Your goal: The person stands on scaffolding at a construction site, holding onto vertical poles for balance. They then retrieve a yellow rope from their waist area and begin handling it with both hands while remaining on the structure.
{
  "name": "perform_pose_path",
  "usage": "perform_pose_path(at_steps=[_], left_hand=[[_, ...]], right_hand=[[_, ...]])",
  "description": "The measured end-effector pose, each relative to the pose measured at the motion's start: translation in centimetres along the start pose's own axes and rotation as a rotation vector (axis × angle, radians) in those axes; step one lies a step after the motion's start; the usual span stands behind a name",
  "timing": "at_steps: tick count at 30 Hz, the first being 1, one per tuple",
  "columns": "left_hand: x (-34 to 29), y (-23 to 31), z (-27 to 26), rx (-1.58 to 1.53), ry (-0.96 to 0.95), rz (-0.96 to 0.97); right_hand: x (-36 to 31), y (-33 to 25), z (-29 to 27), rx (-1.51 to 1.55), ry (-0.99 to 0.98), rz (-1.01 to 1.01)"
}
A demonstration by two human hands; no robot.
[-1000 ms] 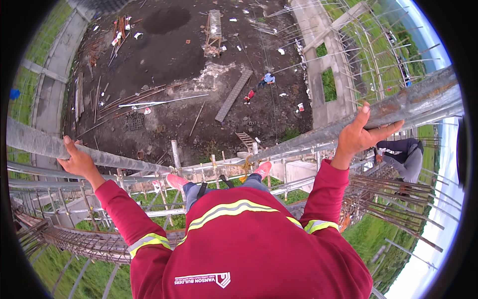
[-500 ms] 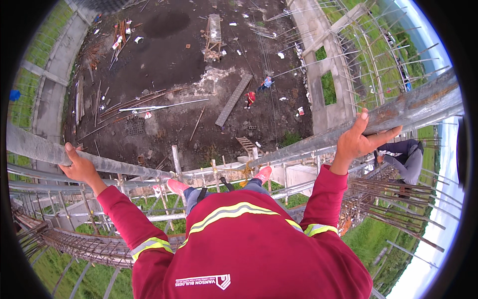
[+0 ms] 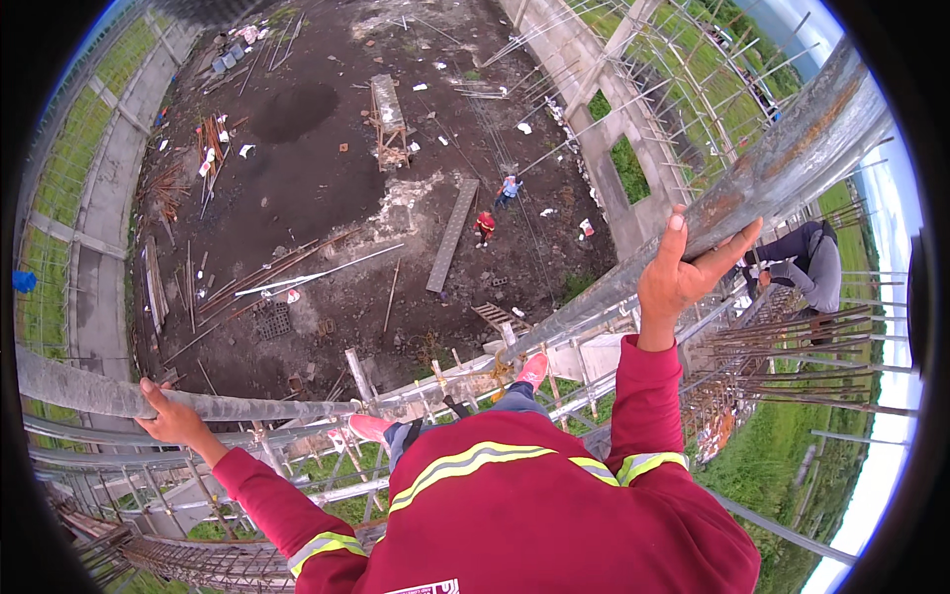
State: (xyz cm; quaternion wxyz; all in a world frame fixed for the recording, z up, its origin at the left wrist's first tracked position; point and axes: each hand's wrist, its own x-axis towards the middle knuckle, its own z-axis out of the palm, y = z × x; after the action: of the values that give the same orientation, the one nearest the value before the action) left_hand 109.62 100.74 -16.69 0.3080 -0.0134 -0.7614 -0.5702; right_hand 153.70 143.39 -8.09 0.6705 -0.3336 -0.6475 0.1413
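Left hand (image 3: pixel 178 422), grasping left steel pipe (image 3: pixel 94 390): now lower at frame left. Right hand (image 3: pixel 679 281), grasping right steel pipe (image 3: pixel 792 158): now steeper, upper right. View apparently turned; both holds kept.

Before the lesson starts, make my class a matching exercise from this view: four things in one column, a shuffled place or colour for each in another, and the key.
Column 1
1. Left hand
2. Right hand
3. Shoes
4. Long-sleeved top

Column 2
A. dark red with reflective bands
B. touching the rust-marked metal pipe
C. pink
D. touching the metal pipe at picture left

Pairs: 1-D, 2-B, 3-C, 4-A
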Motion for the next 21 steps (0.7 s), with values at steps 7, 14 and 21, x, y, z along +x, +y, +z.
perform_pose_path(at_steps=[7,14,21], left_hand=[[0.2,0.3,-0.3,0.068,0.025,0.063],[0.8,0.7,-0.9,0.156,-0.01,0.119],[0.8,-1.2,-5.4,-0.032,-0.298,0.009]], right_hand=[[0.2,0.2,0.3,-0.095,0.017,-0.09],[0.8,-2.2,0.5,-0.022,0.024,-0.021],[-8.3,-4.6,-1.0,0.223,-0.578,-0.181]])
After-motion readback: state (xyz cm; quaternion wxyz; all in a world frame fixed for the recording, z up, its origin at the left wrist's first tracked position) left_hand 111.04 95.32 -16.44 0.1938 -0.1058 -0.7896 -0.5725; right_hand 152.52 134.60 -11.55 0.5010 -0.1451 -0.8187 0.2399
